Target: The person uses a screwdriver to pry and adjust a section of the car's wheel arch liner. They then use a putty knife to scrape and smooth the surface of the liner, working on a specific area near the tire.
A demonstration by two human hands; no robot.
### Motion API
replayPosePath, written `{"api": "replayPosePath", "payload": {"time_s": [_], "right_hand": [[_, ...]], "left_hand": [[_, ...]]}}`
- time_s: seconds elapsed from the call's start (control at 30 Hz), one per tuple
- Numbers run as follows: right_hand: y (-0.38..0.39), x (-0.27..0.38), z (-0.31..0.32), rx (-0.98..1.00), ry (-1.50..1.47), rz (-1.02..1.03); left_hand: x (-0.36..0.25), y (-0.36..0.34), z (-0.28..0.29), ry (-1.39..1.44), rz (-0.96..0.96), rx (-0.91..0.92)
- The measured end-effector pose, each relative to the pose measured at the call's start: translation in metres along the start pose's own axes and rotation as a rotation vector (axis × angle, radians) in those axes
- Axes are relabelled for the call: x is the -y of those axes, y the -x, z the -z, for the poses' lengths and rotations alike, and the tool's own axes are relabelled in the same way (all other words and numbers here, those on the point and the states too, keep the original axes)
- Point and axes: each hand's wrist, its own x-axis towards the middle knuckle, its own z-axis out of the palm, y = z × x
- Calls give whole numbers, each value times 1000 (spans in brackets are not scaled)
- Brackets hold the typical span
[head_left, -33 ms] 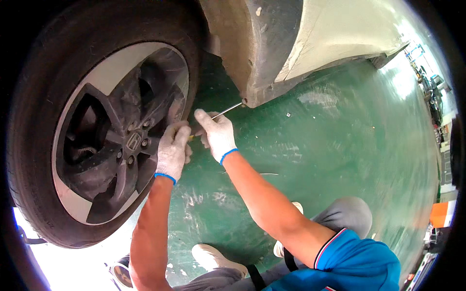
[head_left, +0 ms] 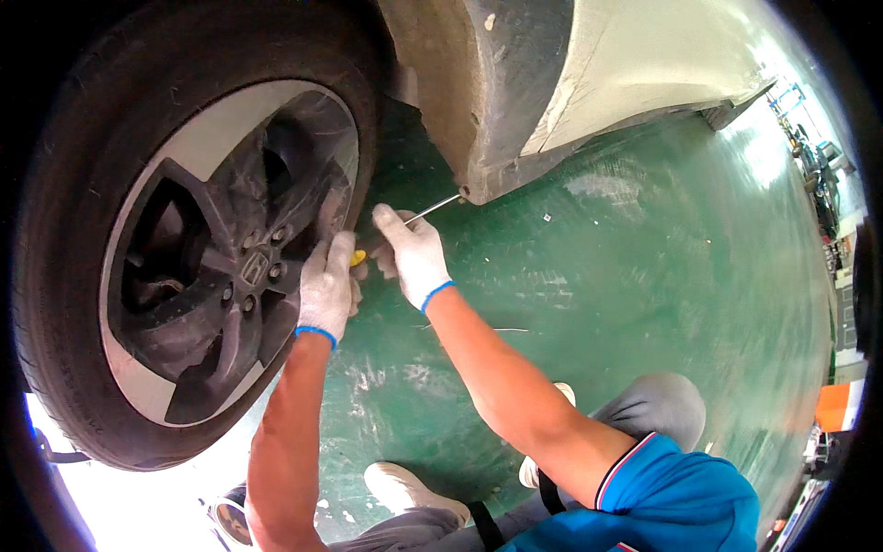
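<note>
Screwdriver, its metal shaft slim and shiny, slants right of the spoked wheel to a scuffed panel; knit-gloved right hand grasps it. Left hand, beside the wheel, meets the yellow handle, grip unclear.

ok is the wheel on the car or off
On: wheel fasteners sit around the center cap of the alloy wheel. Whether they are fully tightened, I cannot tell.

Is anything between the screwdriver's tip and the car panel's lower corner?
Nothing visible: the screwdriver shows a bare shaft from the right hand to the panel corner, where its tip appears to touch.
</note>
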Motion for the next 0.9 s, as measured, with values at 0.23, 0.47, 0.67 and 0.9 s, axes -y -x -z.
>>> {"api": "replayPosePath", "payload": {"time_s": [0.23, 0.47, 0.67, 0.9], "right_hand": [[1, -6, 8, 152, -59, 73], [0, -9, 6, 219, -244, 35], [5, -1, 7, 137, 52, -2], [0, -13, 12, 263, -297, 32]], "left_hand": [[18, -16, 7, -11, -199, 87], [-7, -11, 12, -31, 178, 85], [14, -12, 10, 9, -204, 144], [-18, -7, 6, -311, 49, 1]]}}
